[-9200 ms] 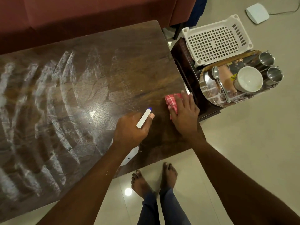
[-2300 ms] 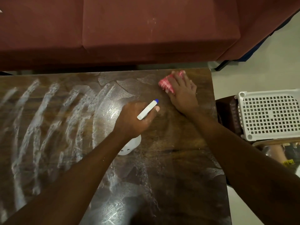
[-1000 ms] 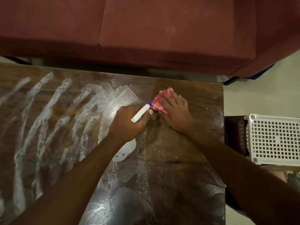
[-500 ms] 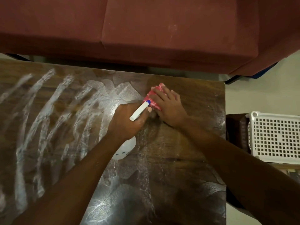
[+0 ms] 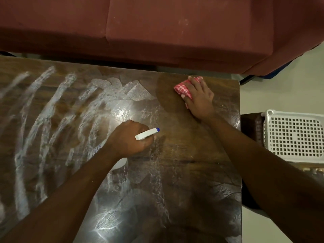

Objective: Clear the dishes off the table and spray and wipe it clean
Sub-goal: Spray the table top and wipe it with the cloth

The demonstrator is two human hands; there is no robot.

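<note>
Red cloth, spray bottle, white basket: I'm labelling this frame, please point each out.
red cloth [image 5: 182, 89], head view, its checked fold.
spray bottle [image 5: 147, 134], head view, its white nozzle.
white basket [image 5: 296, 135], head view, its perforated base.

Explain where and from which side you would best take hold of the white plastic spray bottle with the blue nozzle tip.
Judging by its pose, grip the white plastic spray bottle round its neck just behind the head, from above and the near-left, as the left hand does. The blue tip points right, so this likely keeps the trigger under the fingers. The rounded body hangs below the hand, mostly hidden.
</note>
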